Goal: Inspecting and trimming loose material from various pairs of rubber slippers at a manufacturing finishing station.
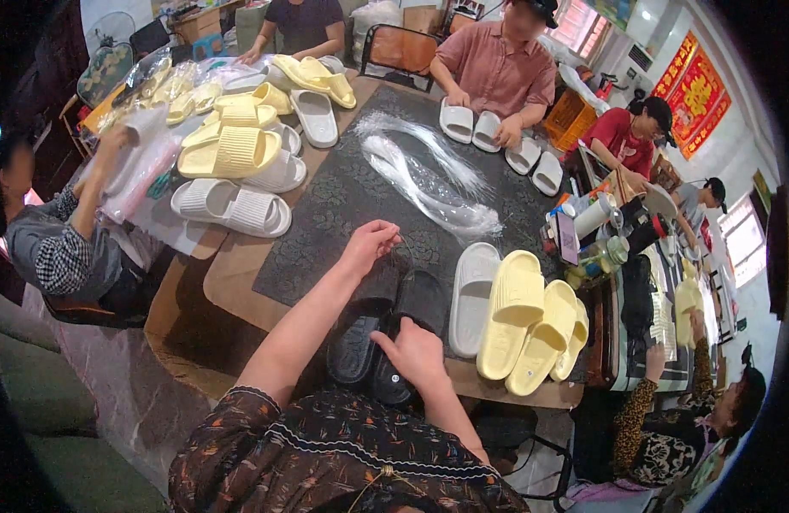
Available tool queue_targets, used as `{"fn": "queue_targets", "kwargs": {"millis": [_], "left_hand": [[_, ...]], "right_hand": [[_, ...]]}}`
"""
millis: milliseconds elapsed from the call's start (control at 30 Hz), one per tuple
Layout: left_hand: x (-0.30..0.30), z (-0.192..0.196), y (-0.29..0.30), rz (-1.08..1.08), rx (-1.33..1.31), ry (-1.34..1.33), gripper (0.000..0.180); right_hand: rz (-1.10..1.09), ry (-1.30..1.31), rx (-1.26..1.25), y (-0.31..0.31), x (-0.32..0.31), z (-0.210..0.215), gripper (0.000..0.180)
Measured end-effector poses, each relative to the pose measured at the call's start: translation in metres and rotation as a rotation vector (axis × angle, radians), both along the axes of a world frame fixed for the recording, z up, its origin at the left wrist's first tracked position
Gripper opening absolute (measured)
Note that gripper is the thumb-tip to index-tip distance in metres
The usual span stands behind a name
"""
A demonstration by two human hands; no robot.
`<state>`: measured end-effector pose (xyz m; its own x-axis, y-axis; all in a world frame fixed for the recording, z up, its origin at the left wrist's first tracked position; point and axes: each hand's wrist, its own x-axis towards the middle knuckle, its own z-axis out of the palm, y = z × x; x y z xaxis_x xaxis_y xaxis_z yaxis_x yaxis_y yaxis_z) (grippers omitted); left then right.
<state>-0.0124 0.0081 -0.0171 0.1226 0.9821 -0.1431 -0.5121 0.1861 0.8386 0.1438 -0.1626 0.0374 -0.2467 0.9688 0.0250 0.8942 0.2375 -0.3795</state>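
A pair of black slippers stands at the table's near edge, one black slipper [353,346] on the left and the other black slipper [422,295] beside it. My right hand [416,352] is closed around the right-hand slipper, thumb pointing left across it. Above the slippers, my left hand [370,250] is raised with its fingertips pinched on what looks like a thin strand, too fine to make out fully. Farther up the dark mat lie two loose bundles of clear thin strands [412,184].
Right of my hands stand a grey slipper [473,299] and several yellow slippers [512,321]. More yellow and grey slippers [232,207] are heaped at the left. Across the table a person handles white slippers [456,121]. Jars and a phone [567,237] crowd the right edge; other people sit around.
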Motion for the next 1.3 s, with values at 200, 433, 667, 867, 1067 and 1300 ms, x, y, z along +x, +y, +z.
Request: {"fn": "queue_targets", "kwargs": {"millis": [200,433,667,867,1067,1300], "left_hand": [[0.003,0.003,-0.007,-0.04,0.11,0.101,0.016],[-0.004,0.002,-0.008,0.077,0.154,0.265,0.026],[-0.094,0.065,-0.031,0.494,0.684,1.092,0.032],[-0.254,0.107,0.008,1.124,0.733,1.462,0.045],[-0.389,0.104,0.064,0.61,0.204,1.622,0.085],[-0.399,0.078,0.094,0.388,0.268,1.207,0.067]], "right_hand": [[-0.129,0.049,0.102,0.022,-0.02,-0.032,0.058],[-0.116,0.091,0.161,0.021,-0.019,-0.04,0.051],[-0.159,0.138,0.112,0.023,-0.014,-0.049,0.05],[-0.191,0.14,0.105,0.026,-0.012,-0.047,0.051],[-0.181,0.154,0.073,0.026,-0.018,-0.046,0.052],[-0.17,0.186,0.078,0.023,-0.012,-0.043,0.053]]}}
